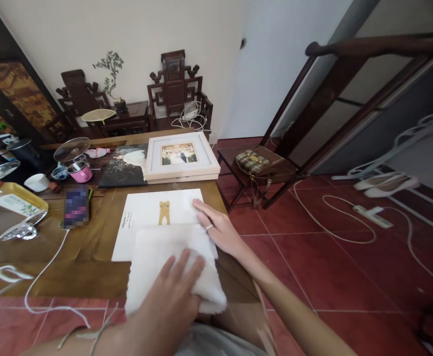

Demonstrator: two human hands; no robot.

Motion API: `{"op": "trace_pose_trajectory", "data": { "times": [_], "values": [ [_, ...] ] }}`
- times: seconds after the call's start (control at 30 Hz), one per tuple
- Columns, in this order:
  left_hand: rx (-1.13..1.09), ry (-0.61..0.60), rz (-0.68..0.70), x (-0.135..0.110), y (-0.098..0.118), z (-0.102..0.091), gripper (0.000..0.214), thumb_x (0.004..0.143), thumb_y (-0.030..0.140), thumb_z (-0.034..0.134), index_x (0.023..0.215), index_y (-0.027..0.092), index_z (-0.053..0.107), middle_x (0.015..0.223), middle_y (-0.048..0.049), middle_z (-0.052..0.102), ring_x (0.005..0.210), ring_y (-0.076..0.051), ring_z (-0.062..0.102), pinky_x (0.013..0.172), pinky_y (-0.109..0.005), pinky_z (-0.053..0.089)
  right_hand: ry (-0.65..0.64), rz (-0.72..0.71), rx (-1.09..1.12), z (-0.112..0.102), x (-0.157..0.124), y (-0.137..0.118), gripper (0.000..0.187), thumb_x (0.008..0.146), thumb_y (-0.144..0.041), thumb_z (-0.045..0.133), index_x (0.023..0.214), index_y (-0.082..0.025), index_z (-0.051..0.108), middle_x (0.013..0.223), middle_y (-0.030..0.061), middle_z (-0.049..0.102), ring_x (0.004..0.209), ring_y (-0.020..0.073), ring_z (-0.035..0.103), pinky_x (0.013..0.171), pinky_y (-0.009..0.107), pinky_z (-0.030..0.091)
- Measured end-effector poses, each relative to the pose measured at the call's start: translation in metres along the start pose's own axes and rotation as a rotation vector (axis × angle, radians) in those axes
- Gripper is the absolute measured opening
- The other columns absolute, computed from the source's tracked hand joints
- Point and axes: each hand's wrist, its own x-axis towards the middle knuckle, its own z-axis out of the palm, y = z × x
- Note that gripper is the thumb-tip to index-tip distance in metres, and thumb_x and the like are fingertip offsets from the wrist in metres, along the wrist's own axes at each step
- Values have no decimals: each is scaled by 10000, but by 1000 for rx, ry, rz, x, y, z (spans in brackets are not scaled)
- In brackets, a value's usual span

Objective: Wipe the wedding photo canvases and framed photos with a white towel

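Note:
A white cloth (175,240) lies over the lower part of a white board (142,212) at the table's front right corner. The board carries a tan bear-shaped figure (164,212) and small dark printing on its left side. My left hand (175,291) rests on the cloth with its fingers spread, its palm side hidden. At the board's right edge is my right hand (219,230), a ring on one finger. Its fingers stretch forward over the board's surface; whether the thumb reaches under the edge is hard to see.
Behind the board, a framed picture (205,153) lies beside a dark photo panel (108,170). To the left are a phone (75,207) on a white cable, an oil bottle (19,198) and a pink mug (80,172). A wooden chair (275,170) bears a plaid bag (253,160).

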Motion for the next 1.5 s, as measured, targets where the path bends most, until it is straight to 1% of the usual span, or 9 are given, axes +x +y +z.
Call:
{"op": "trace_pose_trajectory", "data": {
  "times": [0.13,0.3,0.43,0.57,0.73,0.97,1.23,1.33,1.5],
  "values": [
    [-37,-111,-86,-2,-29,-17,175,874,216,600,981,214,738,1489,-89,451,1326,-357,467,981,-464,492,-71,-143,-130,5,-1,3,402,961,-292,448,1330,-206,582,1460,106,480,1390,271,387,1150,527,328],
    [-107,-87,-229,33,-87,-16,256,904,135,515,1104,158,673,1415,-155,525,1315,-329,484,1004,-466,466,-89,-196,-184,8,-2,6,417,950,-215,451,1353,-191,557,1445,116,499,1405,269,360,1148,535,336],
    [-273,-7,-184,68,-125,-11,265,825,54,526,1034,130,670,1156,-151,678,1076,-281,635,919,-400,503,-114,-218,-199,5,0,3,448,955,-205,441,1399,-200,503,1479,105,460,1418,256,340,1162,518,315],
    [-377,11,-69,96,-140,-10,324,743,-9,459,934,146,671,1024,-92,711,946,-239,649,859,-345,505,-123,-234,-204,3,2,-3,453,955,-190,433,1401,-227,498,1450,96,498,1404,269,365,1140,531,341],
    [-388,-15,-4,112,-140,-4,403,687,-52,421,905,175,673,1012,-37,720,1002,-195,632,933,-291,475,-108,-222,-187,3,1,-6,436,950,-194,442,1376,-231,525,1388,102,557,1374,290,408,1104,525,389],
    [-228,-69,-196,74,-135,-4,453,682,-105,381,960,104,672,1203,-195,641,1138,-302,597,939,-451,497,-102,-191,-192,6,-1,2,423,960,-245,449,1372,-211,534,1454,105,493,1397,272,379,1148,528,337],
    [12,-72,-272,61,-123,8,399,781,-84,400,986,112,681,1541,-165,340,1441,-356,258,1109,-598,297,-92,-177,-213,8,-2,6,419,964,-269,441,1358,-173,549,1432,135,511,1393,257,387,1143,529,348],
    [4,-117,-240,49,-103,6,321,835,-15,452,962,140,703,1526,-141,378,1430,-359,287,1105,-581,319,-100,-179,-222,7,-2,5,418,967,-269,438,1357,-171,549,1436,135,506,1398,249,379,1149,508,348],
    [-32,-140,-110,6,-44,3,171,885,177,575,904,180,745,1525,-129,383,1392,-419,335,1080,-602,341,-116,-171,-228,6,-2,5,421,956,-215,432,1354,-139,547,1462,153,468,1404,251,369,1150,516,341]
  ]
}}
